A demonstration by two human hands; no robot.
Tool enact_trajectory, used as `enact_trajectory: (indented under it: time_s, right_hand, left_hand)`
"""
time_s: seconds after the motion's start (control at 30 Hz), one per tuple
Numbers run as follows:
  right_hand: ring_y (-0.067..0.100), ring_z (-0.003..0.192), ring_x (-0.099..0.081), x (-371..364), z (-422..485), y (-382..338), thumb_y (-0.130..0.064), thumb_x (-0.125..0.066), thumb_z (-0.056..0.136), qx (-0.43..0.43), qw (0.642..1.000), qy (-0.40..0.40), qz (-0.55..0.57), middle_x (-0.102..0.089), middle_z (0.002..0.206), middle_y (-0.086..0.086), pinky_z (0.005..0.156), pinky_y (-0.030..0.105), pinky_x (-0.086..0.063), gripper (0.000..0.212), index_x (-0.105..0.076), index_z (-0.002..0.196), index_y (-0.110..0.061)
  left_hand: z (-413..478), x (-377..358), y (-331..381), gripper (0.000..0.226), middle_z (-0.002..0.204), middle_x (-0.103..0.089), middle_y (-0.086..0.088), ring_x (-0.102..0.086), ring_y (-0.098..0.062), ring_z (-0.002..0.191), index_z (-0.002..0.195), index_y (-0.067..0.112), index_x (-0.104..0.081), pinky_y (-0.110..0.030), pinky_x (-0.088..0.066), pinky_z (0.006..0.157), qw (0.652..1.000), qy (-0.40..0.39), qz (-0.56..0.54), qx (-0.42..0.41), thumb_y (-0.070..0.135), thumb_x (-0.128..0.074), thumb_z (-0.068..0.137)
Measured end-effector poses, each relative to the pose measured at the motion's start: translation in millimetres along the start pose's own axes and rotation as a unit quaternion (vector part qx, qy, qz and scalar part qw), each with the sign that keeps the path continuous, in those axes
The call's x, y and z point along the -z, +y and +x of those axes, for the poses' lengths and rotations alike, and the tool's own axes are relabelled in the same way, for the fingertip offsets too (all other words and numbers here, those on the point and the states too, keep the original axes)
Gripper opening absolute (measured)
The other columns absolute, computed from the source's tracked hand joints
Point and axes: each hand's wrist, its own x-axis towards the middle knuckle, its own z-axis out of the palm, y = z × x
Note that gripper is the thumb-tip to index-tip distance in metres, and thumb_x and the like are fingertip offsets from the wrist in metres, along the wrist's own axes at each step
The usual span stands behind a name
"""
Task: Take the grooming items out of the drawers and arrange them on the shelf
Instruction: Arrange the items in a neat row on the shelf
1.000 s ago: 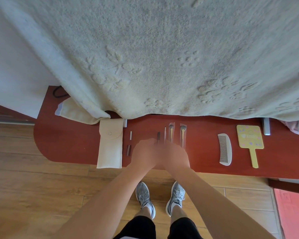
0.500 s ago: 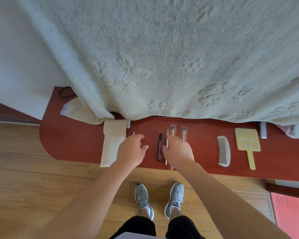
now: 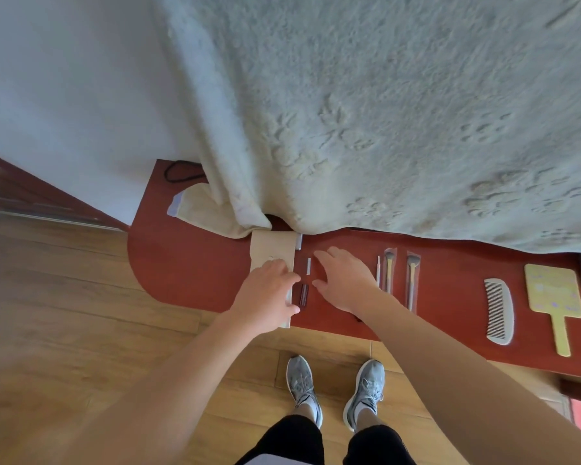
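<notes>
On shelf (image 3: pixel 188 273): both hands shifted left; left hand (image 3: pixel 269 293) now covers pouch (image 3: pixel 272 250).

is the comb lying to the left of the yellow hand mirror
Yes, the white comb lies flat on the red shelf just left of the yellow hand mirror, with a strip of bare shelf between them.

The left hand (image 3: pixel 269 297) hides much of the cream pouch (image 3: pixel 272 250).
</notes>
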Motion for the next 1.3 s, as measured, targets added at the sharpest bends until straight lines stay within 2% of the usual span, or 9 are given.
enact_trajectory:
  time_s: [0.27, 0.6, 0.87, 1.07, 1.3]
  right_hand:
    - [0.025, 0.115, -0.049, -4, 19, 3, -0.042, -0.058, 0.09, 0.02, 0.999, -0.007, -0.031, -0.049, 0.121, 0.003, 0.089, 0.037, -0.047, 0.053, -0.047, 0.135, -0.018]
    - [0.023, 0.108, -0.051, -8, 19, -3, -0.035, -0.06, 0.087, 0.009, 1.0, -0.008, -0.023, -0.051, 0.114, 0.003, 0.08, 0.037, -0.05, 0.037, -0.059, 0.12, -0.017]
    - [0.023, 0.105, -0.052, -9, 18, -2, -0.03, -0.057, 0.088, 0.009, 1.0, -0.002, -0.016, -0.052, 0.113, 0.004, 0.078, 0.037, -0.051, 0.031, -0.06, 0.115, -0.015]
    - [0.024, 0.107, -0.051, -9, 17, 2, -0.029, -0.057, 0.088, 0.013, 1.0, 0.001, -0.013, -0.052, 0.114, 0.004, 0.08, 0.039, -0.051, 0.032, -0.06, 0.117, -0.015]
    - [0.024, 0.114, -0.049, 1, -1, 26, -0.033, -0.059, 0.088, 0.008, 1.0, 0.019, -0.017, -0.052, 0.122, 0.003, 0.086, 0.037, -0.049, 0.042, -0.057, 0.128, -0.019]
  left_hand:
    - [17, -5, -5, 0.053, 0.117, -0.052, 0.0, -0.048, -0.02, 0.11, 0.13, 0.02, -0.059, -0.033, -0.041, 0.095, 0.998, -0.004, 0.025, -0.062, 0.045, -0.069, 0.084]
    - [20, -9, -6, 0.049, 0.111, -0.053, 0.001, -0.049, -0.02, 0.106, 0.123, 0.02, -0.063, -0.035, -0.041, 0.099, 0.996, 0.001, 0.042, -0.082, 0.047, -0.069, 0.083]
    - [19, -9, 1, 0.046, 0.109, -0.053, 0.001, -0.049, -0.019, 0.104, 0.121, 0.019, -0.064, -0.033, -0.042, 0.095, 0.996, 0.006, 0.044, -0.079, 0.047, -0.068, 0.084]
    - [18, -10, 8, 0.044, 0.108, -0.052, 0.002, -0.049, -0.019, 0.101, 0.121, 0.02, -0.063, -0.032, -0.042, 0.091, 0.997, 0.005, 0.044, -0.066, 0.046, -0.066, 0.086]
    - [18, -12, 27, 0.045, 0.108, -0.052, 0.002, -0.049, -0.018, 0.101, 0.122, 0.021, -0.063, -0.032, -0.044, 0.09, 0.997, 0.014, 0.028, -0.069, 0.047, -0.067, 0.086]
